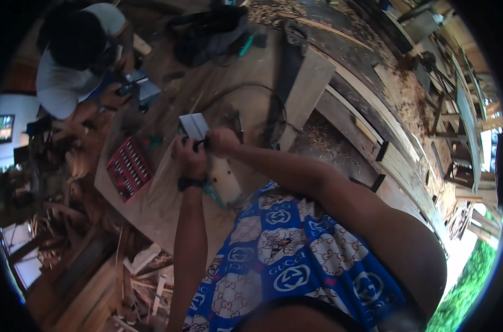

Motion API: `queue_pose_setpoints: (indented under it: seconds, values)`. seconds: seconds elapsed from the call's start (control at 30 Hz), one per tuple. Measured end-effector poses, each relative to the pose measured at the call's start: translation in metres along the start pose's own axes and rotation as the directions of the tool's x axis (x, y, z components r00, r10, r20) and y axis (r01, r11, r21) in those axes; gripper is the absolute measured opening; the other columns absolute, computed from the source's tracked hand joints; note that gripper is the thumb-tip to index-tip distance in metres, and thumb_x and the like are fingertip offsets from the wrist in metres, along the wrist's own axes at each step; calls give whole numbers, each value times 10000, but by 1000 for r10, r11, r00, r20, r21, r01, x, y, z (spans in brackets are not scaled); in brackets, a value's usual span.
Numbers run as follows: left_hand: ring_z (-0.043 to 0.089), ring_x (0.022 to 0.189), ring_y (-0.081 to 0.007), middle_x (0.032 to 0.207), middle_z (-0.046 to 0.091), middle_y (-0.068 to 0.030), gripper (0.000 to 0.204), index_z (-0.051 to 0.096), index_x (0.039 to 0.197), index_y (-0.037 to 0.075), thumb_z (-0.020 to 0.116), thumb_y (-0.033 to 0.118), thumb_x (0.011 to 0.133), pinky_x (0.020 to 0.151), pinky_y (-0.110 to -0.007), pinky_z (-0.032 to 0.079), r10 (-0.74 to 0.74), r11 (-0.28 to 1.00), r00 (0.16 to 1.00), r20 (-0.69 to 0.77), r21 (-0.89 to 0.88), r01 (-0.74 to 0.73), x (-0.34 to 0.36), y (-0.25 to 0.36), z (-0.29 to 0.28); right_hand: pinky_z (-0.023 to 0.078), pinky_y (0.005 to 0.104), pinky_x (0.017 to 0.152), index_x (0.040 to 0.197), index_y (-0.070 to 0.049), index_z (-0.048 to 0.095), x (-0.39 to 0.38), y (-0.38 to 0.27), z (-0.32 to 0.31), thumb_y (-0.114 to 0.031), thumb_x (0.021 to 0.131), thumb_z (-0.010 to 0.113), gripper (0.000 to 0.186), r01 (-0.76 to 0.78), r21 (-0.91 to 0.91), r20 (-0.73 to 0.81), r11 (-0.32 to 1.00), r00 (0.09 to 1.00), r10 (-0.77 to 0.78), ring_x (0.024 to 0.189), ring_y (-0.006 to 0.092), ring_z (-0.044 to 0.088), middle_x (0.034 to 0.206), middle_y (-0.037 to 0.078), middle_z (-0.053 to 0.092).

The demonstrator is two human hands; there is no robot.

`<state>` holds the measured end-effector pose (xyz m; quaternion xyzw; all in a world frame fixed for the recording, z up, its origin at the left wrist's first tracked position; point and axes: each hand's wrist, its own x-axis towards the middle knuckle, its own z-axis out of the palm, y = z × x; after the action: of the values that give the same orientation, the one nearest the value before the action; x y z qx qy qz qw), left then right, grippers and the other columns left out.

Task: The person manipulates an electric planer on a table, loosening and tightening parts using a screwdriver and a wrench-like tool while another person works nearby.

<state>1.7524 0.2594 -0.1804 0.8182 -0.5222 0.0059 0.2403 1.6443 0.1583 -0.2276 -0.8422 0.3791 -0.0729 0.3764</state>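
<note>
From where I stand, the left hand (192, 159) has its fingers pinched close on a small dark piece (200, 144), too blurred to name; the right hand (224, 142) curls in against it, though I can't tell whether its fingers grip. The work looks like fine fitting or loosening, so I'd plant both wrists and let one hand hold firm while the other turns gently. Just beyond the knuckles sits a silvery plate (193, 126), best kept from being knocked; below the hands, a pale block (225, 181) with dark spots lies over the bench (157, 216). Further left, a red case (122, 187) of small bits wants keeping clear of elbows, and the black cable (251, 84) beyond shouldn't be tugged.
</note>
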Motion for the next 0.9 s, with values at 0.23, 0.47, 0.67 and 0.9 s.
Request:
queue_pose_setpoints:
  seconds: [0.23, 0.47, 0.67, 0.9]
  values:
    - [561, 1176, -371, 1233, 620, -131, 205, 679, 964, 65, 764, 164, 805, 1024, -501, 427, -54, 992, 997, -63, -118, 47, -1, 10, -5, 574, 515, 839, 958, -55, 761, -3, -2, -11, -362, 870, 684, 329, -36, 11, 64, 999, 997, 35, 959, 428, 718, 981, 245, 734]
    - [592, 1127, -347, 1171, 633, -90, 227, 643, 993, 93, 730, 177, 801, 984, -498, 438, -76, 994, 991, -107, -89, 67, 0, 6, 0, 569, 522, 835, 1007, -104, 767, 3, 11, -5, -319, 886, 663, 268, 30, 40, 19, 999, 999, -31, 941, 426, 714, 980, 254, 728]
    - [596, 1135, -358, 1161, 647, -125, 203, 640, 933, 67, 748, 140, 778, 996, -481, 450, -146, 984, 981, -126, -119, 131, -3, 5, -6, 563, 459, 789, 900, -46, 760, 1, 8, 2, -193, 850, 670, 180, 67, 21, -24, 998, 997, -67, 861, 400, 706, 933, 201, 735]
    - [602, 1064, -346, 1094, 635, -97, 243, 630, 972, 77, 740, 155, 769, 947, -488, 455, -179, 979, 973, -143, -123, 162, -4, 8, -7, 558, 437, 740, 916, -39, 762, 0, 18, 3, -194, 855, 693, 181, 138, 51, -93, 989, 987, -132, 794, 356, 726, 855, 178, 741]
